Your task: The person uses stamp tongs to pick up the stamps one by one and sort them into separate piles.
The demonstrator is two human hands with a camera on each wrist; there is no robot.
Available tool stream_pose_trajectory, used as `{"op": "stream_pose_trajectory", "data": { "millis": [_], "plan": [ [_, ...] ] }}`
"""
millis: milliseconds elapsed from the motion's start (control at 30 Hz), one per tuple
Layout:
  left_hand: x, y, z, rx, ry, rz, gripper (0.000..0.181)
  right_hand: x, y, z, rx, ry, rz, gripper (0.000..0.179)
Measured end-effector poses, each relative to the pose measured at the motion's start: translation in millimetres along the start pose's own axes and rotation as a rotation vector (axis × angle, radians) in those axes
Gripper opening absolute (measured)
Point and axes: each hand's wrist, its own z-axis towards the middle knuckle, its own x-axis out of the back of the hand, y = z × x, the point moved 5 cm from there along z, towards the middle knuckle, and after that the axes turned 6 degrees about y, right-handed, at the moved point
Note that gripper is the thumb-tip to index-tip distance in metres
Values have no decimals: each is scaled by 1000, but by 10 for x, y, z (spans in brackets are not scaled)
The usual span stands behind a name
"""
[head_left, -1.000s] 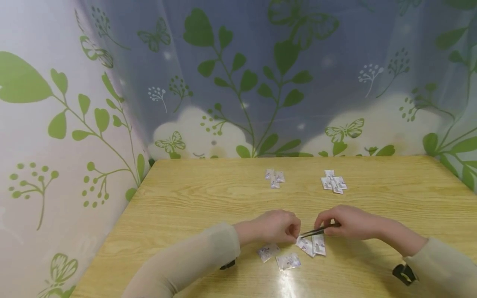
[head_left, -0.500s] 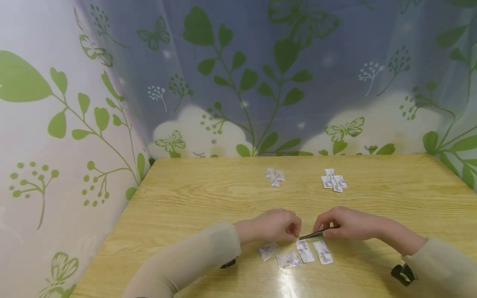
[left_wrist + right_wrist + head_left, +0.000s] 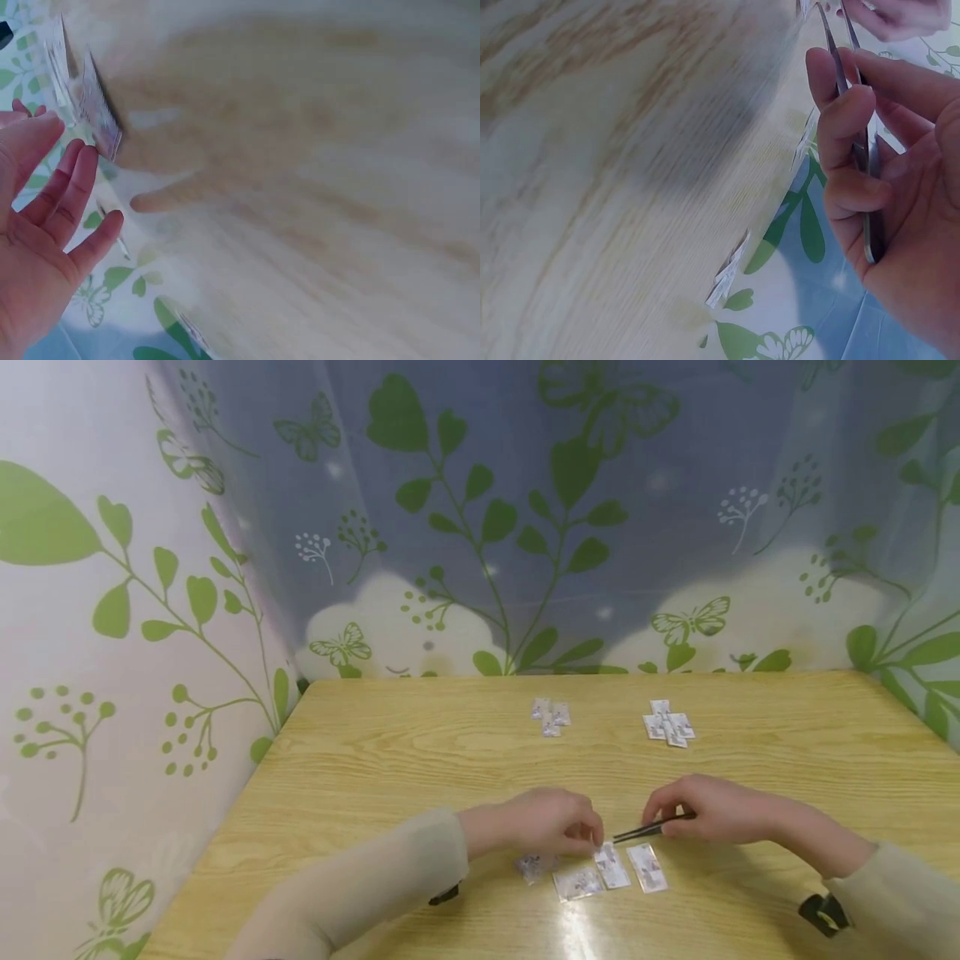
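Observation:
My right hand (image 3: pixel 720 810) holds dark metal tweezers (image 3: pixel 864 154) between thumb and fingers. The tweezers' tips stand apart, just right of the top end of a small printed packet (image 3: pixel 612 867). To the right of that one lies a second packet (image 3: pixel 647 868), with a strip of table between them. At the first packet's upper left corner are the fingertips of my left hand (image 3: pixel 551 822); in the left wrist view its fingers are loosely extended, close to packets standing out edge-on (image 3: pixel 99 105). Two more packets lie near it, one sideways (image 3: pixel 578 885) and one partly under the hand (image 3: pixel 536 868).
Toward the back of the wooden table (image 3: pixel 390 760) lie two clusters of similar packets, a left cluster (image 3: pixel 551 717) and a right cluster (image 3: pixel 669 724) of overlapping pieces. A leaf-patterned curtain (image 3: pixel 450 610) hangs along the table's back and left side.
The two right-hand packets, overlapping at first, now lie apart, the left one straighter. The tweezers closed near its top end, then drew back right with tips spread. My left hand shifted slightly left.

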Motion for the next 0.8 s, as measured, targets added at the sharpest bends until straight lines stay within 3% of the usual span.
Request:
{"op": "stream_pose_trajectory", "data": {
  "millis": [267,600,800],
  "plan": [
    [-25,29,-75,-66,31,44,14,-30,11,-13,14,-11,41,16],
    [-15,44,-76,-28,25,55,13,-91,19,-5,14,-43,148,16],
    [-14,50,-74,-13,17,38,12,-81,-17,14,74,-3,73,17]
  ]
}}
